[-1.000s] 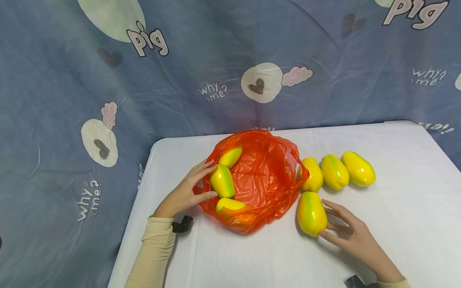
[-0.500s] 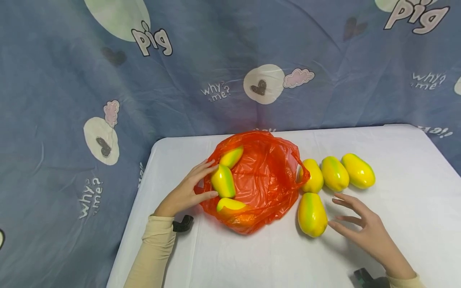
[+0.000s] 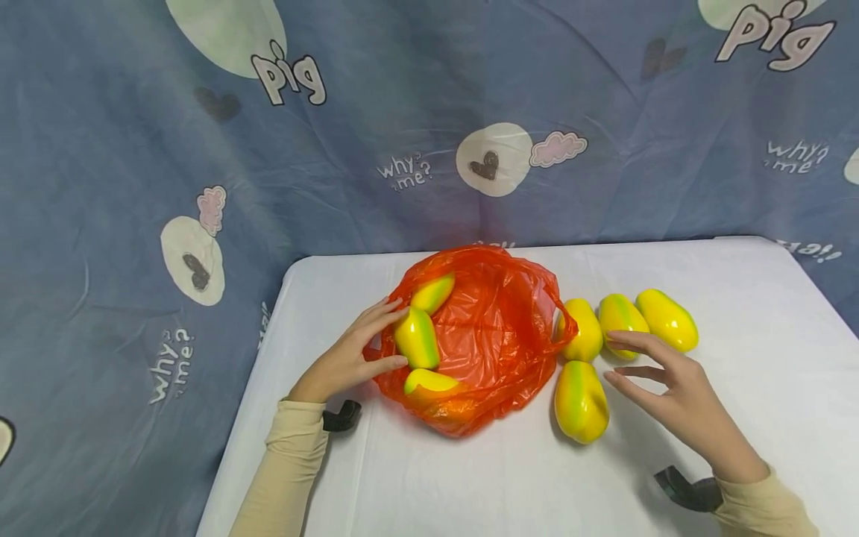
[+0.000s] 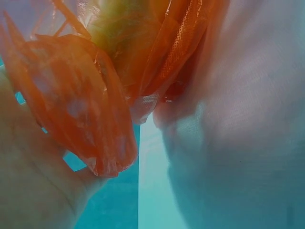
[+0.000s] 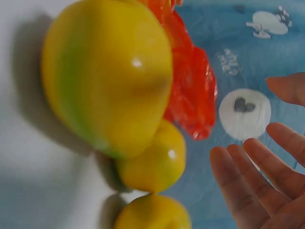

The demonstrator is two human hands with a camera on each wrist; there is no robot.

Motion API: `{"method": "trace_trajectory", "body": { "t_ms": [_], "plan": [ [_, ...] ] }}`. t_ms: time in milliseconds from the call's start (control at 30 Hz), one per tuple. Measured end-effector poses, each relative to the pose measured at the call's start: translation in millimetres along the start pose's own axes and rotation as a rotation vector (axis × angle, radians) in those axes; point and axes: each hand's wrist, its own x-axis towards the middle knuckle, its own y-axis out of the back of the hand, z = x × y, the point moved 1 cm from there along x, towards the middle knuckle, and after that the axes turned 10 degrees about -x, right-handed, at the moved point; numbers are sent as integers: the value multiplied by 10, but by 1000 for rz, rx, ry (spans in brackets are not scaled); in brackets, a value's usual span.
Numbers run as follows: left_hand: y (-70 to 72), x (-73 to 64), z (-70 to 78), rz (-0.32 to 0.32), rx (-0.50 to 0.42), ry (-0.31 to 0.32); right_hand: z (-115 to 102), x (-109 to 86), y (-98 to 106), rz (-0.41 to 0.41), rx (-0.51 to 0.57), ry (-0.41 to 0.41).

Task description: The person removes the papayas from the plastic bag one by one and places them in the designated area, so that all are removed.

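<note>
An open red plastic bag [image 3: 496, 321] lies in the middle of the table. Inside its left part are several shiny yellow-green mangoes, one of them [image 3: 417, 339] beside my left fingers. My left hand [image 3: 349, 354] rests at the bag's left rim, fingers and thumb stretched apart. In the left wrist view, the crumpled bag edge [image 4: 81, 95] hangs before the palm. My right hand [image 3: 678, 391] hovers with spread fingers over the table, holding nothing. It is right of the nearest loose mango [image 3: 581, 403], and its fingertips overlap another mango [image 3: 620, 321] in the head view.
Another loose mango [image 3: 582, 328] sits against the bag's right handle, and one [image 3: 666, 319] lies at the far right of the row. A white cloth covers the table [image 3: 496, 485]. Behind it hangs a blue printed curtain [image 3: 376, 97].
My right hand has left the nearest loose mango, drawing back right and then moving up toward the back row. That mango stays in place. My left hand holds its position at the bag.
</note>
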Motion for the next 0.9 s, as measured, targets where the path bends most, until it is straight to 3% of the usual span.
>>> {"method": "trace_trajectory", "body": {
  "t_ms": [300, 467, 900],
  "plan": [
    [-7, -4, 1, 7, -4, 19, -199, 385, 6, -87, -39, 96],
    [-5, -7, 22, 3, -8, 30, -311, 609, -10, -190, -16, 130],
    [-5, -5, 4, 6, -3, 14, -598, 1224, -179, -440, -108, 287]
  ]
}}
